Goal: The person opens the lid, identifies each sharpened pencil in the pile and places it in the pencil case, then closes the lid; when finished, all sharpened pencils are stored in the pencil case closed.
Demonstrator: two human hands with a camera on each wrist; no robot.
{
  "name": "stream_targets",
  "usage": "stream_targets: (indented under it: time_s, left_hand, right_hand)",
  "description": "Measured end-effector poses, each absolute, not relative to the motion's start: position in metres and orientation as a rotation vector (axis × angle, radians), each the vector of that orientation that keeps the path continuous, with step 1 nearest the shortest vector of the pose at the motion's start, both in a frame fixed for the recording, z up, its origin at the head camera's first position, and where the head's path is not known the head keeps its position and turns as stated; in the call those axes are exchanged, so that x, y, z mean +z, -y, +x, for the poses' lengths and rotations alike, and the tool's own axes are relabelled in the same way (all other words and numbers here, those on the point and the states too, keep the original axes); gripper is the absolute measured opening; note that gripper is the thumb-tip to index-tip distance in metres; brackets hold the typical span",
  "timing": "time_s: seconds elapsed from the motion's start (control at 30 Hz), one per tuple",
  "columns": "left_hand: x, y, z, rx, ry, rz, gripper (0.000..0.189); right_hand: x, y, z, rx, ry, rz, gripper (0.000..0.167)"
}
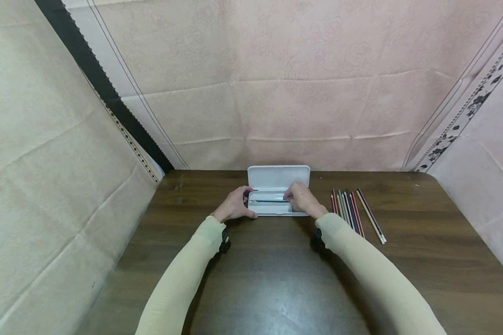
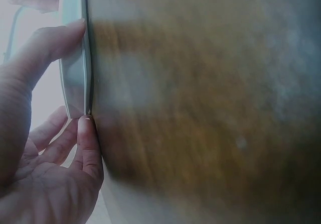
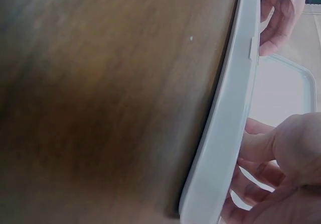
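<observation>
An open white pencil case (image 1: 278,170) stands near the table's far edge, its lid raised at the back. My left hand (image 1: 236,203) grips the case's left end; in the left wrist view the thumb presses the front wall and the fingers (image 2: 90,143) bend around the end. My right hand (image 1: 302,199) reaches into the right part of the case with bent fingers, pinching the right end of a dark pencil (image 1: 268,201) that lies lengthwise inside. In the right wrist view the case's front wall (image 3: 220,113) partly hides those fingertips.
Several colored pencils (image 1: 347,209) lie side by side on the brown wooden table (image 1: 260,270), right of the case and partly behind my right forearm. A couple more pencils (image 1: 371,216) lie slightly apart to their right. Light patterned cloth (image 1: 293,93) hangs behind and at both sides.
</observation>
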State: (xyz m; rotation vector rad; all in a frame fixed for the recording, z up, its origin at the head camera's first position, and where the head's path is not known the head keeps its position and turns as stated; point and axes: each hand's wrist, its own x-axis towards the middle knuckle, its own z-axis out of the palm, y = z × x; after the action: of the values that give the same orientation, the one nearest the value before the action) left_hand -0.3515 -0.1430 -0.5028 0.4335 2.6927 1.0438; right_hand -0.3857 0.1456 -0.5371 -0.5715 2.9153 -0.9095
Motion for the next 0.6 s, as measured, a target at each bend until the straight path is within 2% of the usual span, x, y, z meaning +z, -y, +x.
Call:
stream_targets:
  time_s: [0.27, 0.43, 0.6]
  left_hand:
    - [-0.501, 0.142, -0.351, 1.033, -2.687, 0.425, 0.091]
    - [-0.500, 0.143, -0.350, 1.045, -2.682, 0.423, 0.091]
    - [-0.500, 0.142, -0.350, 1.046, -2.687, 0.424, 0.090]
  right_hand:
    - [-0.539, -0.146, -0.386, -0.890, -2.937, -0.609, 0.024]
    - [-0.509, -0.140, -0.361, -0.891, -2.951, -0.633, 0.022]
    - [-0.495, -0.143, -0.346, -0.939, -2.961, -0.626, 0.021]
